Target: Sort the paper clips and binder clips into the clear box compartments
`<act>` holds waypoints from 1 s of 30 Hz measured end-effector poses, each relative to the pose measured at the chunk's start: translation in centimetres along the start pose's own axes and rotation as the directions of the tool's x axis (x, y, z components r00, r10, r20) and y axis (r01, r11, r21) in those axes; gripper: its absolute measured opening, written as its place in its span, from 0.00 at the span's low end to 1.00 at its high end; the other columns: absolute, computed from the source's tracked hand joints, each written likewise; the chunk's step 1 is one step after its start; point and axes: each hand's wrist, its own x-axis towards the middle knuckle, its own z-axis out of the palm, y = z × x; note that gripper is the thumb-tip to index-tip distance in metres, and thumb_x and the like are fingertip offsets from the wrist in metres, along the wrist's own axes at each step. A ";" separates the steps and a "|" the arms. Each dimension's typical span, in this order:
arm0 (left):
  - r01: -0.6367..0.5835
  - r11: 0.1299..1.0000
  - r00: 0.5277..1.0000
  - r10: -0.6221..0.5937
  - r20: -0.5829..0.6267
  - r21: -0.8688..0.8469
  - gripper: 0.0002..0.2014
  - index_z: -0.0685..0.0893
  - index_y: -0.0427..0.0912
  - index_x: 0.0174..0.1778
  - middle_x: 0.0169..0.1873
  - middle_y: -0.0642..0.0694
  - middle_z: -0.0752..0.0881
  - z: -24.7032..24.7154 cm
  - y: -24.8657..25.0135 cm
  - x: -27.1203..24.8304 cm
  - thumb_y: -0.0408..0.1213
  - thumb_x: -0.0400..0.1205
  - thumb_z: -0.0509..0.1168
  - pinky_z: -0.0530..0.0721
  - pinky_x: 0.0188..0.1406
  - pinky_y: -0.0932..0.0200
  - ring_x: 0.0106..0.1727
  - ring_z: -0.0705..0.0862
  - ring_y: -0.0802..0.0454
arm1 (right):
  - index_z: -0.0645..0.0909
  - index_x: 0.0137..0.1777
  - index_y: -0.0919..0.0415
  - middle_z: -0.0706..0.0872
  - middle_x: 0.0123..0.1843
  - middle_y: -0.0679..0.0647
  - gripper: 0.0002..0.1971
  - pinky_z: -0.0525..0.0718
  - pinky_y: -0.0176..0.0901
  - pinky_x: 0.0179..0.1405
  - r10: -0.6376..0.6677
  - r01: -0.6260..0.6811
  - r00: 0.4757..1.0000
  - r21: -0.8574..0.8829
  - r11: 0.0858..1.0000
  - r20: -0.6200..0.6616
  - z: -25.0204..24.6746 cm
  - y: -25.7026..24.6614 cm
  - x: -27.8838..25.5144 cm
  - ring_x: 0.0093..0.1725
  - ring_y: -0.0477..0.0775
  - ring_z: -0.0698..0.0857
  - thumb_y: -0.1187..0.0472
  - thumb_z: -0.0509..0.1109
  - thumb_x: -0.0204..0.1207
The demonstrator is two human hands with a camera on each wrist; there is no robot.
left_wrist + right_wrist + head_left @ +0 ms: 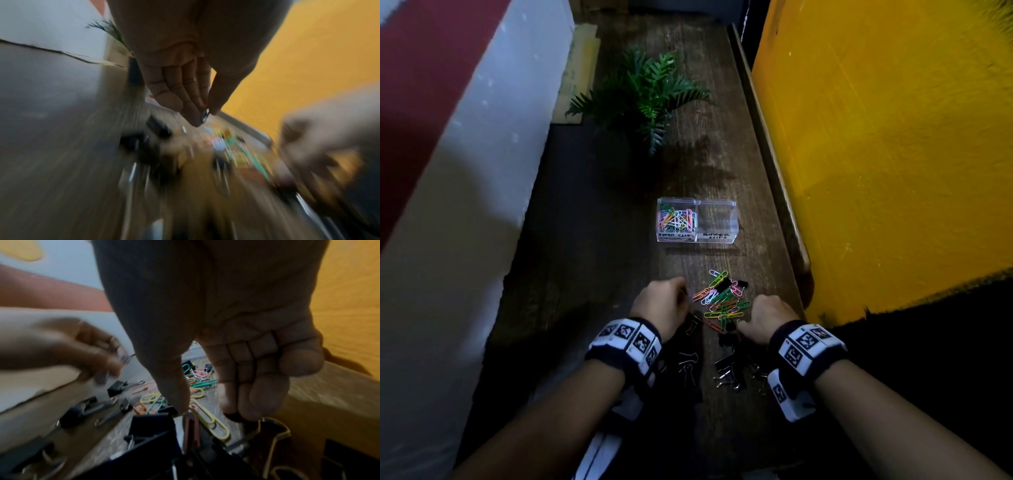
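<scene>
On the wooden table stands a clear two-compartment box. Its left compartment holds coloured paper clips; the right compartment, labelled for binder clips, looks empty. A loose pile of coloured paper clips lies in front of it, with black binder clips nearer me. My left hand hovers at the pile's left edge, pinching a small bluish paper clip between thumb and forefinger. My right hand sits at the pile's right, fingers curled. Its thumb tip touches a reddish clip; no grip shows.
A green potted fern stands at the back of the table. A yellow wall and a raised wooden edge close off the right side. A white and red wall runs along the left.
</scene>
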 end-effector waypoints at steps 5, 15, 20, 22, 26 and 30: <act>0.053 0.992 0.989 -0.068 -0.128 -0.112 0.04 0.87 0.53 0.44 0.39 0.49 0.90 -3.7 0.4 5.5 0.42 0.75 0.73 0.88 0.46 0.54 0.41 0.88 0.50 | 0.79 0.48 0.59 0.85 0.49 0.55 0.11 0.84 0.46 0.47 -0.017 0.017 1.000 -0.013 1.000 0.018 0.1 -0.5 0.0 0.47 0.56 0.84 0.55 0.75 0.73; 0.190 0.968 0.964 -0.215 -0.154 -0.164 0.11 0.86 0.47 0.52 0.52 0.43 0.86 -7.0 0.3 13.2 0.36 0.74 0.74 0.85 0.46 0.57 0.49 0.86 0.46 | 0.74 0.43 0.58 0.79 0.41 0.52 0.12 0.82 0.43 0.44 -0.096 0.095 0.994 -0.029 0.995 -0.047 0.8 -0.8 0.0 0.44 0.54 0.81 0.55 0.75 0.73; 0.142 0.942 0.948 -0.218 -0.233 -0.305 0.10 0.86 0.47 0.51 0.44 0.49 0.89 -6.4 -0.3 11.2 0.35 0.75 0.73 0.79 0.36 0.68 0.44 0.87 0.53 | 0.78 0.49 0.60 0.84 0.48 0.56 0.10 0.85 0.48 0.51 -0.192 0.182 0.977 -0.106 0.978 -0.090 1.2 -0.8 0.0 0.49 0.57 0.85 0.55 0.72 0.76; 0.115 0.929 0.931 -0.224 -0.288 -0.352 0.08 0.87 0.46 0.49 0.41 0.51 0.88 -6.1 -0.8 9.4 0.34 0.75 0.72 0.77 0.39 0.71 0.43 0.86 0.56 | 0.78 0.50 0.61 0.84 0.49 0.58 0.10 0.84 0.48 0.50 -0.213 0.199 0.972 -0.135 0.971 -0.097 1.0 -0.7 0.2 0.50 0.59 0.85 0.56 0.71 0.77; 0.126 0.925 0.934 -0.233 -0.272 -0.359 0.09 0.87 0.45 0.49 0.43 0.50 0.89 -4.1 -2.7 4.3 0.32 0.74 0.73 0.78 0.49 0.67 0.44 0.85 0.55 | 0.79 0.50 0.63 0.86 0.51 0.61 0.09 0.82 0.49 0.51 -0.228 0.211 0.970 -0.176 0.961 -0.084 0.4 -0.4 0.3 0.52 0.63 0.86 0.57 0.69 0.77; 0.173 0.923 0.943 -0.255 -0.212 -0.343 0.11 0.87 0.47 0.49 0.46 0.48 0.89 -1.7 -5.2 0.4 0.32 0.72 0.73 0.84 0.53 0.56 0.47 0.87 0.49 | 0.79 0.38 0.61 0.85 0.40 0.57 0.08 0.83 0.44 0.41 -0.121 0.119 0.988 -0.028 0.992 -0.093 -0.6 0.1 0.8 0.42 0.58 0.86 0.57 0.69 0.74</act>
